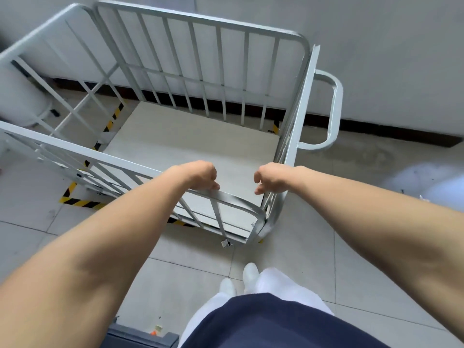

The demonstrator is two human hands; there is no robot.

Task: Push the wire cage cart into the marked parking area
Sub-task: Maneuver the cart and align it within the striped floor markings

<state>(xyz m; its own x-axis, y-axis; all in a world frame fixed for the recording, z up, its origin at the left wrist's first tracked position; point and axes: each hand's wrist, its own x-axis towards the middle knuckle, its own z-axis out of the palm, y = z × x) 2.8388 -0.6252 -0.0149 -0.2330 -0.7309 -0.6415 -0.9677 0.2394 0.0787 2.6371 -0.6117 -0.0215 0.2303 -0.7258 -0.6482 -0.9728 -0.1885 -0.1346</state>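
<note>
The wire cage cart (188, 141) is pale grey, with barred sides and a bare flat deck. It stands close to the wall, over the yellow-and-black floor tape (77, 202), whose stripes show at its near-left corner and under its left side. My left hand (199, 175) sits on the near top rail with the fingers curled over it. My right hand (272, 177) hovers just off the same rail near the right corner, its fingers loosely bent and holding nothing.
A looped push handle (335, 109) juts from the cart's right end. The white wall with its dark baseboard (376, 128) runs right behind the cart. A white rounded object (22, 101) stands at the left. A dark grey item (140, 337) lies by my feet.
</note>
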